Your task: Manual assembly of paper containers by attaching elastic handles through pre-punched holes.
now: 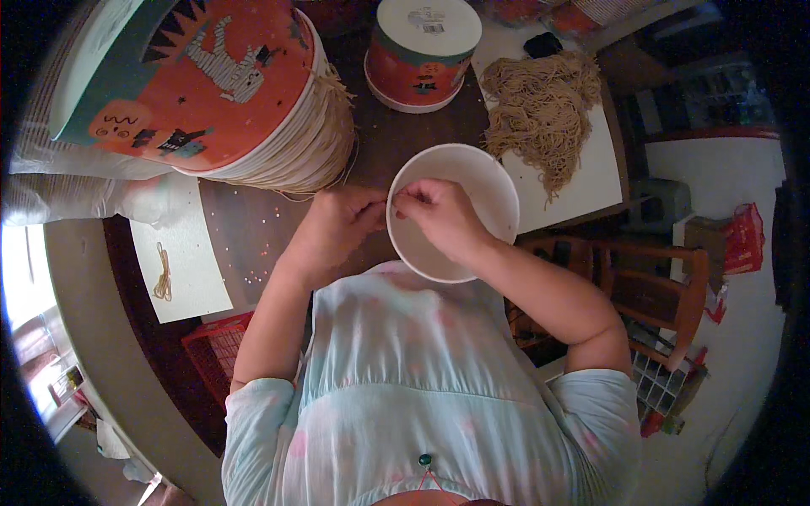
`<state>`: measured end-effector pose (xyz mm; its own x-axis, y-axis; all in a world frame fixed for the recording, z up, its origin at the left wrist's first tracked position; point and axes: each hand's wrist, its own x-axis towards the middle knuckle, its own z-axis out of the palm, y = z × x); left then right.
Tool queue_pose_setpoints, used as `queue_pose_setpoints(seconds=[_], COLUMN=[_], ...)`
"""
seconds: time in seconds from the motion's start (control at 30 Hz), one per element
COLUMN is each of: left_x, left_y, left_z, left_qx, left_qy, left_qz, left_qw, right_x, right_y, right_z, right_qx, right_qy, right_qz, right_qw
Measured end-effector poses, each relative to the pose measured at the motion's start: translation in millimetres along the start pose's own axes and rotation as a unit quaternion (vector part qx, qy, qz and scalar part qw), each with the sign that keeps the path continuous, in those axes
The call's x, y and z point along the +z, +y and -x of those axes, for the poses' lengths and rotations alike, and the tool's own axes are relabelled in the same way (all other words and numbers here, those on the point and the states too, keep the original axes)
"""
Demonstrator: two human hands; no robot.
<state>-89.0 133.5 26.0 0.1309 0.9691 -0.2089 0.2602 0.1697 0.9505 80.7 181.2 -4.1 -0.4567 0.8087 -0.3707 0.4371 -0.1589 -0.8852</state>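
A round paper bucket [494, 181], white inside, is tipped so that its mouth faces me, close to my front. My right hand [443, 218] reaches into it, thumb and fingers pinched together against the left inner wall. Against the outside of that same wall, my left hand [342, 223] has its fingers closed too. What lies between the fingertips of either hand is too small or hidden to make out. A loose heap of tan cords [540, 105] lies beyond the bucket to the right.
At the far left lies a tall nested stack of orange and green printed buckets [211, 93], cords draped at its rim. Another bucket [422, 72] stands upside down at the back. A small cord bundle [162, 274] rests on white board at left. A wooden chair [650, 287] stands right.
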Motion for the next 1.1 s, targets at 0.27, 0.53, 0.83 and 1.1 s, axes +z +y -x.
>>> queue_pose_setpoints(seconds=[0.27, 0.53, 0.83, 1.1], left_x=[14, 8, 16, 41], left_y=[-10, -40, -39, -41], left_z=[4, 22, 44, 66], left_qx=[0.092, -0.146, -0.019, -0.004], left_qy=[0.074, 0.073, 0.107, 0.084], left_qz=[-0.158, 0.29, 0.319, 0.49], left_qw=[0.98, 0.943, 0.941, 0.868], right_x=[-15, -79, -10, 26], right_y=[-5, -48, -32, -29], right_z=[4, 45, 90, 84], right_qx=[0.033, -0.042, -0.036, -0.167], right_qy=[-0.075, -0.035, -0.05, 0.048], right_qz=[-0.037, 0.257, -0.022, 0.049], right_qw=[0.996, 0.965, 0.998, 0.984])
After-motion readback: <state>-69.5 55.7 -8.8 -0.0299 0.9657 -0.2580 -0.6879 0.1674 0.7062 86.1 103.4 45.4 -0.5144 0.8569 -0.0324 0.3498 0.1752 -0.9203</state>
